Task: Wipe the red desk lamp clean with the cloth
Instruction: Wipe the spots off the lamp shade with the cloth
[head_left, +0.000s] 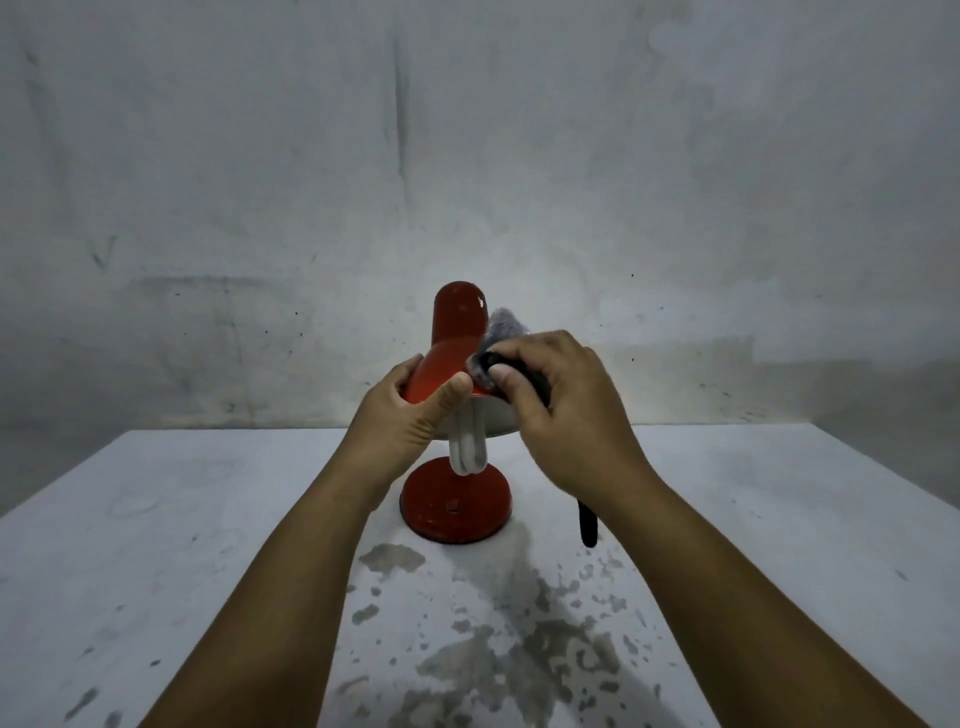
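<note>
Two hands were at work on one lamp, which stood near the middle of a white table (182, 519). Table's far edge ran straight across just behind the lamp, close to a grey stained wall (260, 182); left and right edges slanted outward toward the camera. Bare tabletop lay to both sides of the lamp. Paint was chipped in grey patches on the near half, between the two forearms.

Red desk lamp (457, 332): round red base (455, 506) flat on the table, shade tilted with its open mouth toward the camera and downward, white bulb (469, 454) hanging out of the mouth above the base. Shade's closed neck pointed up and away.

Left hand (402, 421) gripped the shade's left side, fingers curled round the far surface, thumb laid across the near red surface at the rim. Right hand (566, 415) was at the shade's right side, level with the left hand; the two thumbs nearly met. Right hand pinched a bunched cloth (496, 332), grey and fluffy where it rose above the fingers, dark where the thumb pressed it against the shade. One dark strip (588, 525) hung down below the right wrist, apparently part of the same cloth; its lower end was just right of the base.
</note>
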